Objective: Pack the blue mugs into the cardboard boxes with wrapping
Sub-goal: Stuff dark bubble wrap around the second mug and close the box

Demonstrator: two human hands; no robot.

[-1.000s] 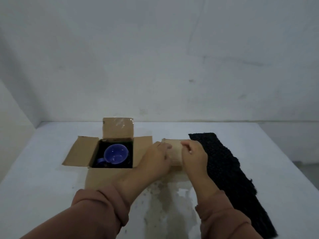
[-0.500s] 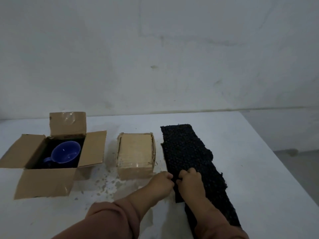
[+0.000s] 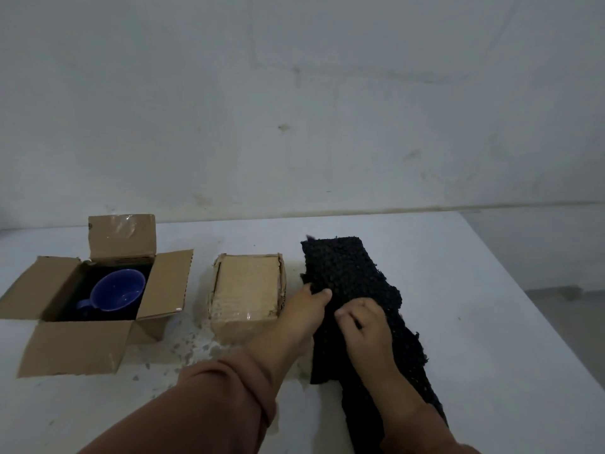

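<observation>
The left hand [image 3: 302, 311] reaches forward from a brown sleeve [image 3: 222, 398] past the right side of the closed cardboard box [image 3: 245, 290]. Its thumb and fingers are curled round the left edge of the black wrapping [image 3: 340, 263] and pinch it. Just beside it, the right hand [image 3: 365, 324] lies on top of the wrapping, knuckles bent and fingertips curled narrowly into the material, gripping a fold.

At the far left of the white table [image 3: 474, 339], the open cardboard box [image 3: 82, 347] has its four flaps spread. The blue mug [image 3: 118, 294] lies tilted inside on dark padding, its mouth towards the camera and its handle at the lower left. The closed box stands between the open one and the wrapping, apart from both. The wrapping runs as a long strip towards the near edge, under the right forearm.
</observation>
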